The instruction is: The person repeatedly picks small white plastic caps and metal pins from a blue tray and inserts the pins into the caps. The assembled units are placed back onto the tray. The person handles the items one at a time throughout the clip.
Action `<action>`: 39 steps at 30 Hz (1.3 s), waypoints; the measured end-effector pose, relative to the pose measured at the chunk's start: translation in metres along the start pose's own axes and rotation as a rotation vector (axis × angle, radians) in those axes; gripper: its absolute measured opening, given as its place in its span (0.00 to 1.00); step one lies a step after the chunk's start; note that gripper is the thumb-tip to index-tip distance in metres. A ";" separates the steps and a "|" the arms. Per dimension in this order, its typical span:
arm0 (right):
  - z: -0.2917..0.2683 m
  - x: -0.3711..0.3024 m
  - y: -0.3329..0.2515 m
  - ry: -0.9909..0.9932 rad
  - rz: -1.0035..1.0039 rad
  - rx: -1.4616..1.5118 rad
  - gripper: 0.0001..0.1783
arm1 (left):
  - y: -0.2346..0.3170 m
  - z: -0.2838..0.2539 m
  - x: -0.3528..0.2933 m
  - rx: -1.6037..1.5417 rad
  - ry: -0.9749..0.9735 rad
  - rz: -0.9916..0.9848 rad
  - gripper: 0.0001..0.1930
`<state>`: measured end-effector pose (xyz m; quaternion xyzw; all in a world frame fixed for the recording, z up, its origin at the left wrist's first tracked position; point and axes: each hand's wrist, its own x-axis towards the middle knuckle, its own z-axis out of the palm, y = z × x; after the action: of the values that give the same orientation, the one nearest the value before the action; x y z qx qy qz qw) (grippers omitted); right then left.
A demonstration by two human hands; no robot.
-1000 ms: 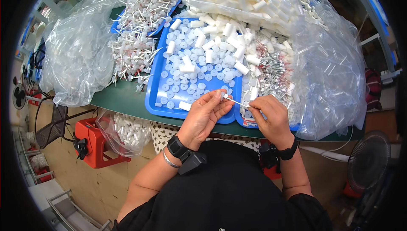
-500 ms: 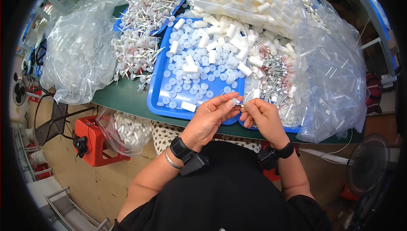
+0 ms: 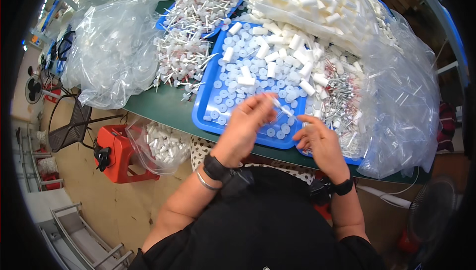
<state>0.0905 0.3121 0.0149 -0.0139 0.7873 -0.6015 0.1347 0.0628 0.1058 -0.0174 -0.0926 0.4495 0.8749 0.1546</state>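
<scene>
Over the near part of a blue tray, my left hand pinches a small pin-like part with a thin white stem; motion blurs its details. The stem points toward my right hand, whose fingers are apart and curved, with nothing visible in them. In the tray lie many translucent round discs with a centre hole, and white cylinders. Just beyond my right hand is a heap of metal pins with red and white bits among them.
Finished-looking pieces with discs and stems are heaped at the left. A large bag of white cylinders lies at the back. Clear plastic bags flank the green table. A red stool and a fan stand below.
My hands have separated: the right has let go of the small part and drawn back, fingers opening. The left keeps it and has moved up slightly. The whole view has shifted.
</scene>
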 end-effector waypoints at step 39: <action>-0.055 -0.001 0.012 0.411 -0.114 -0.522 0.06 | 0.010 0.002 0.016 0.822 -0.175 0.146 0.11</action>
<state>0.0802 0.3679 0.0169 0.0298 0.9234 -0.3763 -0.0691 0.0446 0.1051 -0.0134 0.0834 0.7514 0.6363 0.1537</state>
